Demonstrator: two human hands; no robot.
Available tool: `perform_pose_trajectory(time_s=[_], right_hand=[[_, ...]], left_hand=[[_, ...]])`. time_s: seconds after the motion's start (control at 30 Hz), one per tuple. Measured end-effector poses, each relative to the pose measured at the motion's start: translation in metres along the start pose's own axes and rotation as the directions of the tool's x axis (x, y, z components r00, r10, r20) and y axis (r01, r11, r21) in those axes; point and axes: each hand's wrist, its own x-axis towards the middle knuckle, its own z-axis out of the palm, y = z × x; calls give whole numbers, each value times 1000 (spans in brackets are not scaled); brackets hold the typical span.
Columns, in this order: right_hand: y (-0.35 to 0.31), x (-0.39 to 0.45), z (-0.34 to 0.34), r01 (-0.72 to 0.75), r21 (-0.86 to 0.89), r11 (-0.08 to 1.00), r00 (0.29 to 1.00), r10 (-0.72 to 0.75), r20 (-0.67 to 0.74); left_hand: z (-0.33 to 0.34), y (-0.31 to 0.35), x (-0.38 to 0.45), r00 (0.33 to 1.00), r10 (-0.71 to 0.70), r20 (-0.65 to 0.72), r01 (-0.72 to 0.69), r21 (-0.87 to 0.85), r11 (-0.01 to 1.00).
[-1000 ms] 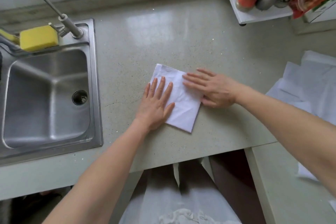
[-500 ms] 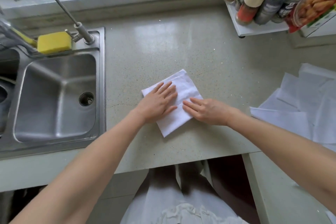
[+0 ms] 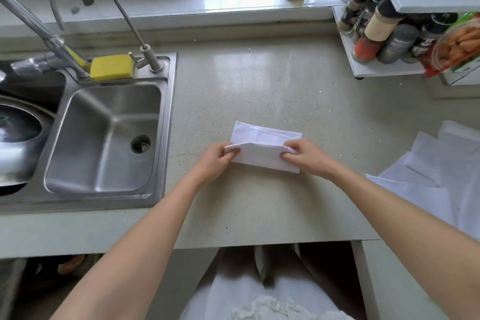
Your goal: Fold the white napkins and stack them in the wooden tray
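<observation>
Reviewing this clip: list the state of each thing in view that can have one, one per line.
napkin: partly folded, near edge lifted off the counter
left hand: pinching the napkin's left corner
right hand: pinching the napkin's right corner
loose napkins: unfolded, heaped at right
sink basin: empty, dry
sponge: resting on the sink ledge

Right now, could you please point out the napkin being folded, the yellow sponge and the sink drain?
napkin [image 3: 262, 156]: head view, its near folded panel.
yellow sponge [image 3: 111, 67]: head view, middle of its top face.
sink drain [image 3: 140, 143]: head view, centre of the opening.
</observation>
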Motion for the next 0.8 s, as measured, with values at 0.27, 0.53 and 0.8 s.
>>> perform_pose_trajectory(time_s=[0.27,0.53,0.8], right_hand=[[11,26,17,-274,84,958,884,285,-372],[13,27,34,-303,226,926,737,378,-560],[11,28,40,-321,257,911,677,411,-610]], left_hand=[[16,17,33,944,-61,-324,180,349,920],[15,27,60,957,-73,-281,229,579,783],[13,28,69,966,-12,-257,195,700,687]])
